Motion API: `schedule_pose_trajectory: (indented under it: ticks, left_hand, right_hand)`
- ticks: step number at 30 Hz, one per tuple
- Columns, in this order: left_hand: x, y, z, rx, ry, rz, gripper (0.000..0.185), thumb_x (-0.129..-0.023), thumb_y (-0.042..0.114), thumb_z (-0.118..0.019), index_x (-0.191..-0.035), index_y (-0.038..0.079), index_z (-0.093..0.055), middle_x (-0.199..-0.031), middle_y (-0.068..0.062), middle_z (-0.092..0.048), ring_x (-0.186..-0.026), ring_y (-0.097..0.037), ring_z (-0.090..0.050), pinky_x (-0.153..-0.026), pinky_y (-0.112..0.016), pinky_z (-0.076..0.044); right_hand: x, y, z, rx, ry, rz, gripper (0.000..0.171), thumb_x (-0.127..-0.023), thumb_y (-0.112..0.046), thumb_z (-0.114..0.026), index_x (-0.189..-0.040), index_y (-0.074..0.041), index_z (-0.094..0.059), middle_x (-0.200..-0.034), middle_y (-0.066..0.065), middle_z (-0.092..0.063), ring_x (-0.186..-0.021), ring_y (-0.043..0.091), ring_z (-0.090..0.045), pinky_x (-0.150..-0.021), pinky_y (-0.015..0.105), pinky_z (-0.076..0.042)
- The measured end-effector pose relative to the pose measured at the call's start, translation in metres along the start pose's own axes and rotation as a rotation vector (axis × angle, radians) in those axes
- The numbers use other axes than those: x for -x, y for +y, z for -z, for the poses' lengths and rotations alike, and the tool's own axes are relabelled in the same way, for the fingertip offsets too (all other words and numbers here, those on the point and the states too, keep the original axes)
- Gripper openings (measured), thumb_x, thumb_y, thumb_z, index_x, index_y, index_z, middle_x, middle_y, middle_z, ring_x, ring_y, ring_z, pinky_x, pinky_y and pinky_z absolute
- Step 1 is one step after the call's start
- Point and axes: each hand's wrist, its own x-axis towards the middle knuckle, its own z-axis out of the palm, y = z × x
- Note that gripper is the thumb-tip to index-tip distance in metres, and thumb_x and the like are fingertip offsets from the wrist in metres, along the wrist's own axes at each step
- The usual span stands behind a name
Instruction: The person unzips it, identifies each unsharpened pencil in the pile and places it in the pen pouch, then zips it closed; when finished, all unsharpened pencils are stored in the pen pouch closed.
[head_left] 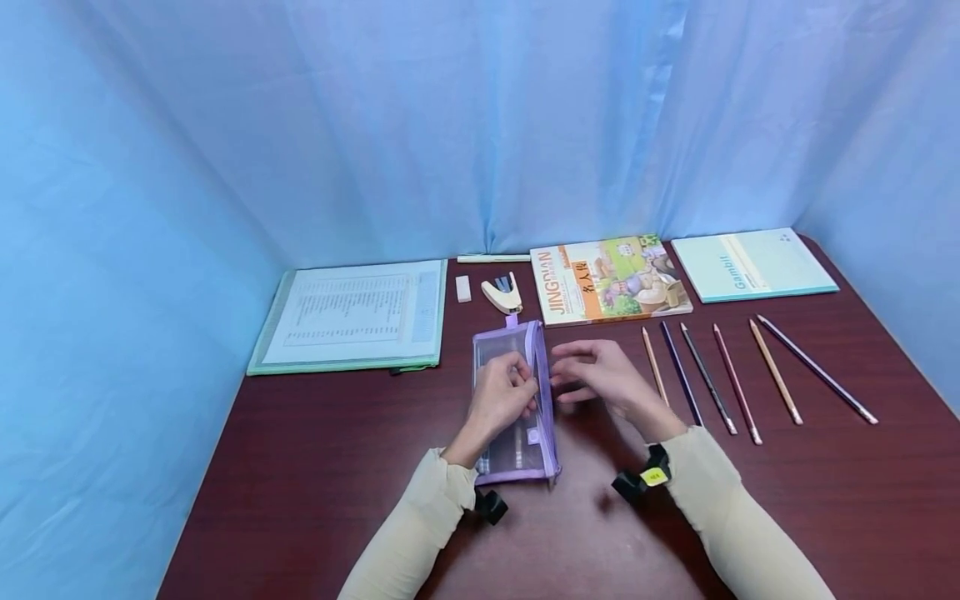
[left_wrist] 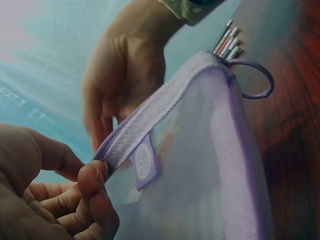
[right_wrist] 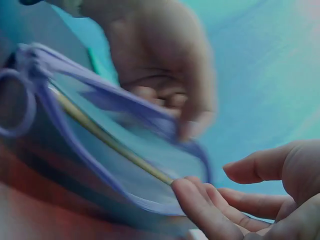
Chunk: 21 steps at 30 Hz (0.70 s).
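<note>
A purple mesh pencil pouch (head_left: 497,343) lies in front of me with its long zipped side gaping to the right. My left hand (head_left: 501,393) pinches the zipper edge, thumb and fingertips closed on the trim near the small round-label tag (left_wrist: 145,162). In the right wrist view a yellowish pencil (right_wrist: 112,142) lies lengthwise inside the pouch opening. Just right of that opening is my right hand (head_left: 600,377), thumb held apart from the other fingers. One of its fingertips (right_wrist: 184,192) is right at the pencil's end.
Several pencils (head_left: 738,379) lie spread to the right. Along the back are a document folder (head_left: 348,312), an eraser (head_left: 462,288), a cream stapler (head_left: 498,296), an illustrated book (head_left: 611,279) and a pale green notebook (head_left: 753,265). Blue curtains (head_left: 375,125) surround the table (head_left: 300,500).
</note>
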Motion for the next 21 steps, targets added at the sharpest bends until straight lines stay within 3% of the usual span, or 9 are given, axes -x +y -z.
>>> schedule_pose_trajectory:
  ticks: [7,11,13,17,19,21]
  left_hand:
    - [0.001,0.002,0.002,-0.006,0.003,-0.002,0.006,-0.084,-0.004,-0.056,-0.08,0.0,-0.058,-0.057,-0.019,-0.066,-0.037,-0.004,-0.051,-0.038,-0.019,-0.043]
    - [0.001,0.002,0.002,-0.011,0.007,0.003,0.006,-0.084,-0.004,-0.056,-0.081,0.0,-0.059,-0.057,-0.018,-0.065,-0.037,-0.004,-0.051,-0.038,-0.019,-0.043]
    - [0.001,0.002,0.002,-0.017,0.008,0.005,0.006,-0.084,-0.004,-0.056,-0.081,0.0,-0.059,-0.056,-0.017,-0.065,-0.037,-0.003,-0.051,-0.038,-0.018,-0.042]
    - [0.001,0.001,0.002,-0.012,0.005,0.006,0.005,-0.084,-0.004,-0.056,-0.081,0.0,-0.059,-0.057,-0.017,-0.065,-0.037,-0.003,-0.051,-0.039,-0.018,-0.042]
    - [0.001,0.002,0.002,-0.01,0.004,0.003,0.005,-0.084,-0.004,-0.056,-0.08,0.0,-0.059,-0.057,-0.017,-0.065,-0.037,-0.003,-0.051,-0.038,-0.018,-0.042]
    - [0.001,0.002,0.002,-0.018,0.005,-0.001,0.006,-0.083,-0.004,-0.056,-0.08,0.0,-0.058,-0.057,-0.017,-0.066,-0.037,-0.003,-0.051,-0.038,-0.018,-0.041]
  right_hand:
    - [0.03,-0.027,0.061,0.104,0.135,0.142,0.044,-0.098,-0.005,-0.057,-0.134,0.019,-0.045,-0.085,-0.016,-0.073,-0.082,0.003,-0.073,-0.073,0.034,-0.063]
    - [0.041,-0.024,0.1,0.28,0.26,0.123,0.044,-0.099,-0.009,-0.057,-0.134,0.016,-0.047,-0.082,-0.023,-0.068,-0.077,-0.006,-0.068,-0.071,0.03,-0.063]
    - [0.045,-0.017,0.114,0.395,0.3,0.09,0.044,-0.099,-0.01,-0.057,-0.134,0.015,-0.048,-0.087,-0.012,-0.072,-0.076,-0.007,-0.067,-0.071,0.031,-0.063]
    - [0.051,0.003,0.132,0.628,0.31,0.039,0.045,-0.096,-0.01,-0.061,-0.132,0.014,-0.052,-0.101,0.025,-0.073,-0.073,0.003,-0.07,-0.066,0.031,-0.062]
    - [0.053,0.011,0.134,0.736,0.307,0.032,0.045,-0.093,-0.011,-0.063,-0.129,0.014,-0.054,-0.107,0.031,-0.07,-0.07,0.01,-0.071,-0.061,0.029,-0.06]
    - [0.052,0.018,0.134,0.83,0.314,0.037,0.044,-0.09,-0.01,-0.065,-0.125,0.014,-0.056,-0.101,0.03,-0.071,-0.067,0.016,-0.071,-0.058,0.029,-0.057]
